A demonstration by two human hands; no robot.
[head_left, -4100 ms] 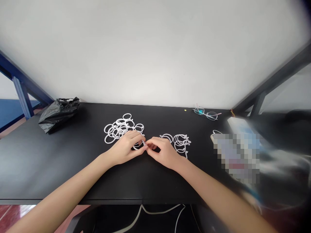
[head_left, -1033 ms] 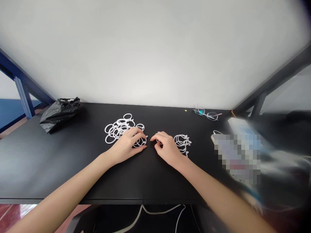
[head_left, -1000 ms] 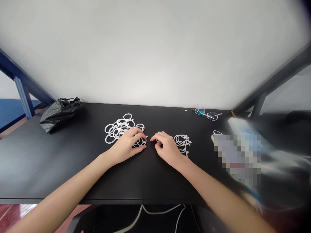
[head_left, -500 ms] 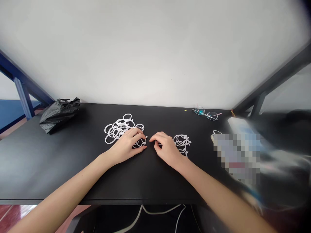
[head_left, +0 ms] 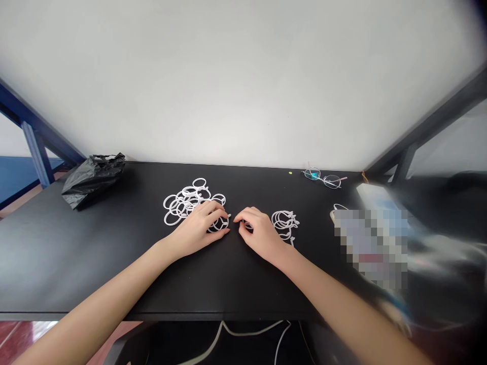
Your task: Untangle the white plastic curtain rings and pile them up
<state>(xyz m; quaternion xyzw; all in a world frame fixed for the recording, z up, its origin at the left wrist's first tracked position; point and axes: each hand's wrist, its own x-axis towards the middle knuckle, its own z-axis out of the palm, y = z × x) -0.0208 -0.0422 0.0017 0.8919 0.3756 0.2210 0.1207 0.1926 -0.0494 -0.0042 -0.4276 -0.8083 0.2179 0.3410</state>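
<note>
My left hand (head_left: 198, 226) lies curved over the right edge of a heap of white plastic rings (head_left: 177, 205). Thumb and fingers curl around a few rings (head_left: 219, 223) at that edge, which show between them. My right hand (head_left: 261, 230) rests on the table just across a small gap, its fingers and thumb curled about a white ring (head_left: 248, 225), partly hidden by the hand. A smaller group of white rings with little tabs (head_left: 283, 220) lies right beside the right hand and wrist, some of it covered.
A crumpled black plastic bag (head_left: 93, 180) sits on the black table (head_left: 95, 263) at the back left. Eyeglasses (head_left: 323, 179) lie near the wall, close to a tiny yellow bit (head_left: 290, 173). A blurred-out object (head_left: 371, 248) lies at the right. Cables (head_left: 251, 333) hang below the front edge.
My right thumb has moved slightly left, so more of the ring shows beneath that hand. My left hand and both groups of rings look unmoved.
</note>
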